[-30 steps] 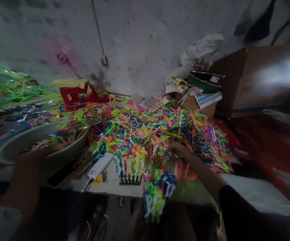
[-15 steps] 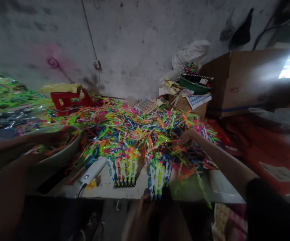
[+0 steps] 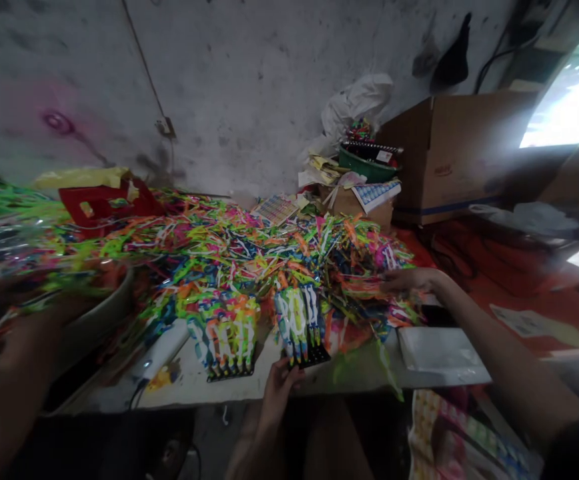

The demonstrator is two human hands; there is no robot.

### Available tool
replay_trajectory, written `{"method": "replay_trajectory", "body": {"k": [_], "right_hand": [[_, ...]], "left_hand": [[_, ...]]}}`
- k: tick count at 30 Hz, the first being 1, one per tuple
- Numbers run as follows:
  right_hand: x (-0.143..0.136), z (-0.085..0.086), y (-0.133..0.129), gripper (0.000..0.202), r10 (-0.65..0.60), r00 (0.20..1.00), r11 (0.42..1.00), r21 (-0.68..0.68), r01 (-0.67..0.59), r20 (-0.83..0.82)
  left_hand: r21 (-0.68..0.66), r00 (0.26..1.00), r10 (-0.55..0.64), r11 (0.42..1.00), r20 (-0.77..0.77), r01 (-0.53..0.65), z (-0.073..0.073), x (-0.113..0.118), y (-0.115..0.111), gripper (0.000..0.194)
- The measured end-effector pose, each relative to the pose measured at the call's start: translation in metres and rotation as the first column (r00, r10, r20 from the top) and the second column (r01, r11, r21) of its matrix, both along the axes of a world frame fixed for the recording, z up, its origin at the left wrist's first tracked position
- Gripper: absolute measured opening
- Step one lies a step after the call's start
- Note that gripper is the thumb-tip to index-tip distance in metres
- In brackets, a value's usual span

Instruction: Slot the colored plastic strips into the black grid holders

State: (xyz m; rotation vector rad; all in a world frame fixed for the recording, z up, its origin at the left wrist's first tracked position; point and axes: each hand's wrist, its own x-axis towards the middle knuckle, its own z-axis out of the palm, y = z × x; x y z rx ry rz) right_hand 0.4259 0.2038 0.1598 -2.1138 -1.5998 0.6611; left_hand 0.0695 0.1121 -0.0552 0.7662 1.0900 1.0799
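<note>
My left hand (image 3: 278,387) grips the near edge of a black holder (image 3: 314,357) at the table's front edge. Thin colourful plastic pieces (image 3: 297,317), blue, white and yellow-green, stand in a row in this holder; its right part shows bare holes. My right hand (image 3: 412,280) is over the right side of a big heap of loose colourful plastic pieces (image 3: 249,247). Its fingers point left into the heap and are smeared by motion, so whether they hold a piece is unclear. Left of my left hand stands a second black holder (image 3: 232,375), full of similar pieces.
Another person's forearm (image 3: 24,360) reaches over a pale basin (image 3: 114,307) at left. A white device with a cable (image 3: 167,347) lies near the front edge. A red box (image 3: 99,207), a green basin (image 3: 367,167) and a large carton (image 3: 454,153) stand behind. A clear-topped box (image 3: 439,348) lies at right.
My view has turned slightly right. The holder in my left hand has tilted back, showing its base on the table. My right hand has moved right across the heap.
</note>
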Motion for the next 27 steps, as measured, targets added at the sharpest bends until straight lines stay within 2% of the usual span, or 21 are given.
{"method": "replay_trajectory", "body": {"k": [1,3,6,10,14,16,19,23,27], "right_hand": [[0.006,-0.002,-0.007,0.022,0.025,0.999,0.997,-0.073,-0.027,-0.029],[0.017,-0.007,-0.019,0.026,0.022,0.997,0.994,-0.108,-0.030,-0.070],[0.027,-0.018,-0.034,0.034,-0.023,0.993,1.000,-0.018,0.021,-0.116],[0.023,-0.032,-0.050,0.037,-0.003,0.964,1.000,0.000,0.003,-0.267],[0.004,-0.046,-0.065,0.060,0.001,0.878,0.996,-0.079,-0.045,-0.478],[-0.007,-0.054,-0.071,0.069,-0.017,0.838,0.996,-0.083,-0.034,-0.545],[-0.024,-0.068,-0.079,0.065,-0.024,0.831,1.000,-0.006,0.024,-0.556],[-0.038,-0.087,-0.086,0.051,0.023,0.845,0.992,0.120,0.049,-0.534],[-0.050,-0.110,-0.089,0.055,0.002,0.880,0.977,0.190,0.100,-0.475]], "left_hand": [[0.001,1.000,0.003,1.000,-0.003,-0.003,0.004,0.000,0.002,0.069],[0.014,1.000,0.012,1.000,-0.014,-0.012,0.009,0.000,0.004,0.069],[0.014,1.000,0.017,1.000,-0.023,-0.016,0.008,0.002,0.003,0.070],[0.017,0.999,0.042,0.999,-0.003,-0.042,-0.010,0.000,-0.003,0.065],[-0.024,0.998,0.057,0.998,0.031,-0.056,-0.032,-0.009,-0.007,0.069],[-0.035,0.997,0.069,0.997,-0.041,-0.070,-0.038,-0.011,-0.007,0.071],[-0.035,0.977,0.037,0.998,-0.208,-0.046,-0.034,-0.013,-0.005,0.071],[-0.061,0.913,-0.048,0.998,-0.404,0.025,-0.019,-0.010,-0.002,0.059],[-0.100,0.869,-0.088,0.994,-0.487,0.045,-0.013,-0.006,-0.001,0.054]]}}
